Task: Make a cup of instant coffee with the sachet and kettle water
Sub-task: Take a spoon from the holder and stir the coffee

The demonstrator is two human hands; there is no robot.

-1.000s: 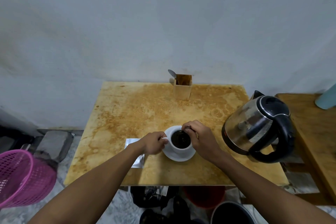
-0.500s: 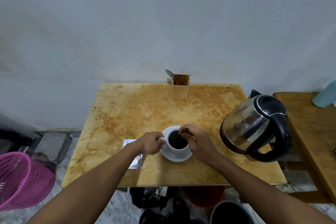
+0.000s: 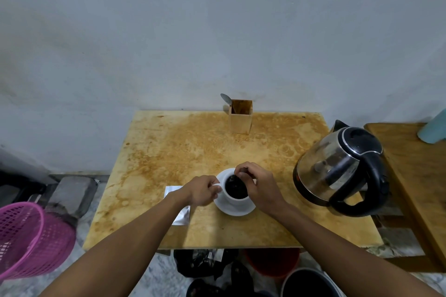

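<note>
At the far left, off the counter [image 3: 149, 142], a pink basket [image 3: 29, 239] stands on the floor, well out of the way. On the counter's near-left part lies the silver sachet [image 3: 179, 214], flat and partly hidden under the left forearm. Just right of it, the left hand [image 3: 201, 190] is closed on the handle of the white cup [image 3: 235, 196], which points left toward that hand. The cup sits on its saucer [image 3: 233, 211] near the front middle of the counter and holds dark coffee almost to the rim. Directly over the cup's far-right rim, the right hand [image 3: 257, 183] has its fingertips pinched together on a thin handle, most likely a spoon — only a dark sliver of it shows, dipping down into the liquid. So the stirring turns on this: the spoon stands nearly upright inside the cup, the right hand above it, the left steadying from the opposite side. Behind, against the wall, a wooden holder [image 3: 240, 119] keeps another spoon [image 3: 226, 98]. To the right, near but apart from the cup, stands the kettle [image 3: 337, 169], lid shut; nothing blocks either hand.
</note>
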